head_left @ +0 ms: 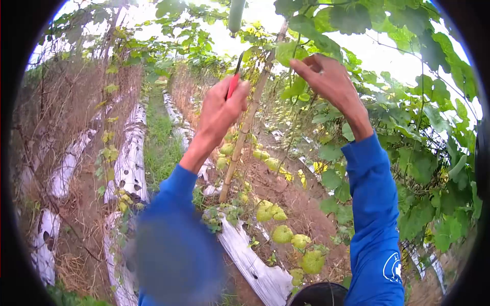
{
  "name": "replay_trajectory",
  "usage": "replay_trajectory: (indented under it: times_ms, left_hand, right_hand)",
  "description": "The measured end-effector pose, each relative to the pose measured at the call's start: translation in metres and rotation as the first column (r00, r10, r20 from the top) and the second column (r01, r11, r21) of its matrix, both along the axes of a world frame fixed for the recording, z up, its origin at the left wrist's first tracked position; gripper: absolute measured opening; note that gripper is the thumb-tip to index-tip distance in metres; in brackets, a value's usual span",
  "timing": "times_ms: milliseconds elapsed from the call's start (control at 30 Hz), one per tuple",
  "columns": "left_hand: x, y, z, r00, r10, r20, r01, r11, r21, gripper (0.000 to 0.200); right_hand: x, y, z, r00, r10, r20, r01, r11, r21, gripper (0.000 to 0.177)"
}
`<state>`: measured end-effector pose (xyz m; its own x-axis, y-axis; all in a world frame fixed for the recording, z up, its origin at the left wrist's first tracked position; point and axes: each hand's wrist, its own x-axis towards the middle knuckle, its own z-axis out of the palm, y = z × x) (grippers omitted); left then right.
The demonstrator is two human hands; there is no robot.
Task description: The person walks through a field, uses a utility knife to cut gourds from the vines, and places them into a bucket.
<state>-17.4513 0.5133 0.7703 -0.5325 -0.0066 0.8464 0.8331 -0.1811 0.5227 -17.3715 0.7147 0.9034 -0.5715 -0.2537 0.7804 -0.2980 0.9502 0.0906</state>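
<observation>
My left hand (220, 108) is raised near the middle, its fingers wrapped round the red handle of a knife (233, 85) whose dark blade points up. Higher and to the right, my right hand (326, 79) is bent at the wrist among green leaves (293, 56); its thumb and fingers curl towards each other, and whether anything is between them is too small to tell. A long pale green gourd (236, 16) hangs at the top, above the blade. Between the hands a wooden pole (250, 115) slants upward. Both arms wear blue sleeves.
Dense vines (423, 122) climb on the right, with dry stems on the left. Rows of silvery plastic mulch (258, 262) run along the brown soil. Yellowing leaves (282, 234) hang low in the middle. A dark rounded container (317, 296) shows at the bottom edge.
</observation>
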Motion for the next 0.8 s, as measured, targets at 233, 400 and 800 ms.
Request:
replay_trajectory:
  times_ms: [233,400,800]
  left_hand:
    - [-0.067,0.063,0.099,0.914,-0.4,-0.072,0.406,0.892,0.198,0.03]
    - [-0.101,0.084,0.108,0.918,-0.383,-0.102,0.396,0.904,0.165,0.038]
    - [-0.223,0.128,0.256,0.778,0.33,-0.535,-0.419,0.906,-0.05,0.037]
  right_hand:
    - [-0.054,-0.001,0.049,0.954,0.148,-0.262,-0.124,0.987,0.106,0.059]
    - [-0.043,0.05,0.075,0.967,0.215,0.135,-0.199,0.972,-0.122,0.042]
    - [-0.056,0.137,0.178,0.986,0.16,0.035,-0.163,0.98,0.11,0.04]
